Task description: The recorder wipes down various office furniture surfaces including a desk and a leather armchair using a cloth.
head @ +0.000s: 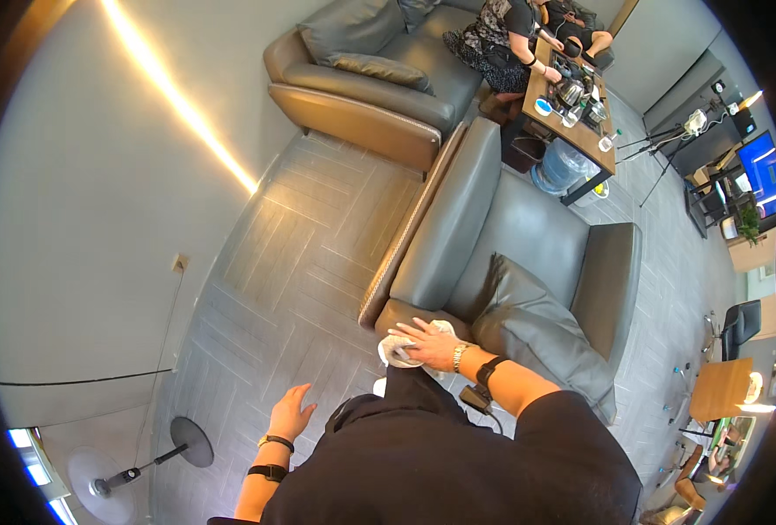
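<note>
My right hand [430,346] lies palm down on a whitish cloth [396,352] at the near arm of a dark leather armchair [532,216]. Its fingers spread over the cloth, which bunches out around them. A crumpled leather cushion [545,331] leans in the seat, just beyond that hand. To the left, over the floor, my left hand [291,412] hangs free with its thumb apart and nothing in it. Both wrists carry bands.
A leather sofa [368,125] stands past the armchair. One person [503,39] reaches over a wooden tea table [539,85]; another sits behind. A water bottle [562,167] is beneath it. A pedestal fan [129,476] stands left, a tripod [663,138] right.
</note>
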{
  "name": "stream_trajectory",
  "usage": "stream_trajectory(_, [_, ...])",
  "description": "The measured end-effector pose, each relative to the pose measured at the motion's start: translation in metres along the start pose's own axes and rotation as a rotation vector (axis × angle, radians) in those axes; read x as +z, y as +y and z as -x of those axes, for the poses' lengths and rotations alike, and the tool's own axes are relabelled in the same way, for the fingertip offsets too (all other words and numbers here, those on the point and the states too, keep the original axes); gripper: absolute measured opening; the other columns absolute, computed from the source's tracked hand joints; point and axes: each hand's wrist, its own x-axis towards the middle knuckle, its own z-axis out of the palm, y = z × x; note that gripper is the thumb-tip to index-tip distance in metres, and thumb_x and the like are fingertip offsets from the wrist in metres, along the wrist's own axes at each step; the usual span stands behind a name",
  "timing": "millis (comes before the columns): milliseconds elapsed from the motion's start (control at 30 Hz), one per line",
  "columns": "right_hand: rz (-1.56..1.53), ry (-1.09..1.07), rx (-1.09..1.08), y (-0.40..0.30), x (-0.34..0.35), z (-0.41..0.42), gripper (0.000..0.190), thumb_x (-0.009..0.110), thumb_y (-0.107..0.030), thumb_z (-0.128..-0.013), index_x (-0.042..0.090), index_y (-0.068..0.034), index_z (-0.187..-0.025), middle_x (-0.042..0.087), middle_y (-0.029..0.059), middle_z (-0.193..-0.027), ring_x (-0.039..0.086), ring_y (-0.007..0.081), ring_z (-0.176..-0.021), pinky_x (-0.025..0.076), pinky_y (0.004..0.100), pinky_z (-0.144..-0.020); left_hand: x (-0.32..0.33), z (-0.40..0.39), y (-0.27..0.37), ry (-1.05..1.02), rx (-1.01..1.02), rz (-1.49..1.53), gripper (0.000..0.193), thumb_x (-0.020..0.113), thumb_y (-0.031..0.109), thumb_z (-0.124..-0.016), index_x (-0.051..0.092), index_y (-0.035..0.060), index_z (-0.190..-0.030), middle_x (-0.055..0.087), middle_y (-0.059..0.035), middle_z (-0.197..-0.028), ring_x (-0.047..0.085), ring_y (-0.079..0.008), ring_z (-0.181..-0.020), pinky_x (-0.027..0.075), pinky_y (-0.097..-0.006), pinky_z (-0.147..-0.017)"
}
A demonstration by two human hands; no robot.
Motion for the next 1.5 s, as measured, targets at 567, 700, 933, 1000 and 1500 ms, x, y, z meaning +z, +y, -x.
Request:
stream_trajectory(567, [-0.082, 0.08, 0.741, 0.009, 0.013, -0.071, 0.038, 0.07, -0.027, -0.08, 0.069, -0.012, -0.115, 0.053, 0.0061, -0.144, 0.048, 0.0249, -0.133, 0.035, 0.0492, -0.108, -0.094, -0.14, -0.043, -0.278, 0.12, -0.214, 0.055, 0.073, 0.032, -0.09, 0.057, 0.0148, -0.14, 0.065, -0.0172, -0.13, 0.062, -0.0367, -0.119, 0.052, -0.0458, -0.1])
stream_trajectory(700, [-0.127, 0.191, 1.011, -0.028, 0.028, -0.044, 0.036, 0.062, -0.023, -0.088, 0.067, -0.007, -0.121, 0.036, 0.0153, -0.162, 0.037, 0.034, -0.146, 0.028, 0.0536, -0.12, -0.126, -0.183, -0.102, -0.392, 0.173, -0.302, 0.057, 0.074, 0.035, -0.089, 0.057, 0.0168, -0.14, 0.065, -0.0168, -0.129, 0.063, -0.0354, -0.12, 0.052, -0.0457, -0.1])
stream_trajectory(933, [-0.015, 0.196, 1.435, -0.07, 0.042, -0.026, 0.034, 0.061, -0.014, -0.088, 0.067, -0.01, -0.121, 0.044, 0.0156, -0.155, 0.053, 0.0344, -0.133, 0.05, 0.0442, -0.105, -0.207, -0.24, -0.2, -0.322, 0.195, -0.324, 0.056, 0.074, 0.036, -0.09, 0.057, 0.0172, -0.14, 0.068, -0.0157, -0.126, 0.063, -0.0339, -0.12, 0.051, -0.0447, -0.101])
stream_trajectory(1000, [-0.077, 0.215, 1.568, -0.078, 0.033, -0.032, 0.034, 0.063, -0.014, -0.088, 0.068, -0.01, -0.121, 0.045, 0.0155, -0.154, 0.052, 0.0343, -0.134, 0.052, 0.0439, -0.103, -0.221, -0.249, -0.217, -0.318, 0.147, -0.413, 0.055, 0.074, 0.036, -0.09, 0.058, 0.0168, -0.139, 0.068, -0.0154, -0.126, 0.063, -0.0335, -0.121, 0.051, -0.0445, -0.102])
stream_trajectory(1500, [0.077, 0.335, 1.725, -0.072, 0.037, -0.055, 0.039, 0.067, -0.006, -0.078, 0.072, -0.014, -0.116, 0.059, 0.0094, -0.13, 0.059, 0.0321, -0.115, 0.057, 0.0428, -0.09, -0.223, -0.372, -0.158, -0.563, 0.279, -0.548, 0.058, 0.072, 0.039, -0.088, 0.058, 0.019, -0.141, 0.067, -0.016, -0.131, 0.062, -0.0339, -0.123, 0.051, -0.0455, -0.103])
